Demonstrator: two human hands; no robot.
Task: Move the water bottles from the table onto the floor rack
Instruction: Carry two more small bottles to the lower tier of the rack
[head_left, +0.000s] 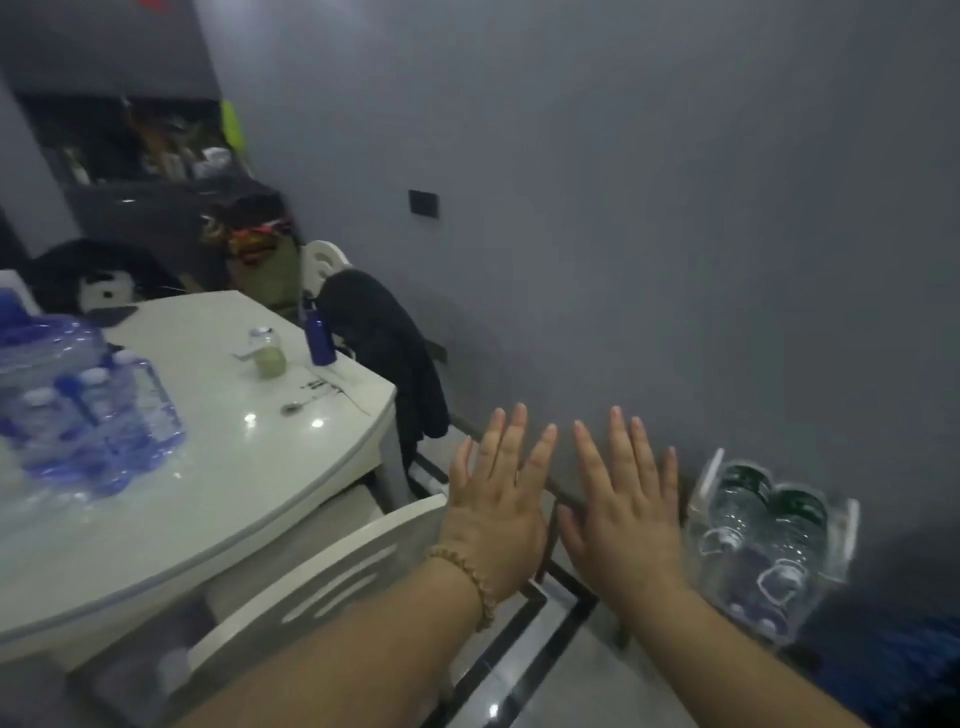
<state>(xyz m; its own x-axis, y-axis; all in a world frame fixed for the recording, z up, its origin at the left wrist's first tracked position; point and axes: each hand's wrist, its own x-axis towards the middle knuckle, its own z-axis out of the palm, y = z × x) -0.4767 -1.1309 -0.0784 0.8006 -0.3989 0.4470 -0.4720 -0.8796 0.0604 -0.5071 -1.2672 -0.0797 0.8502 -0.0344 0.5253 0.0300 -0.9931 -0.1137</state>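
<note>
Left hand (493, 509), right hand (631, 519) empty, fingers (514, 431) straight, spread apart. Wrapped water bottles (88, 415) upright on bench (234, 467), well left of left fingers; left hand nearer. Floor rack (844, 525), partly loaded, just right of right fingers.

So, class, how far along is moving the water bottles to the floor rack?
Done: some bottles already lie low by the wall. In hand: nothing; the left hand and right hand are open, fingers spread. Left: a wrapped pack of bottles still on the table.
</note>
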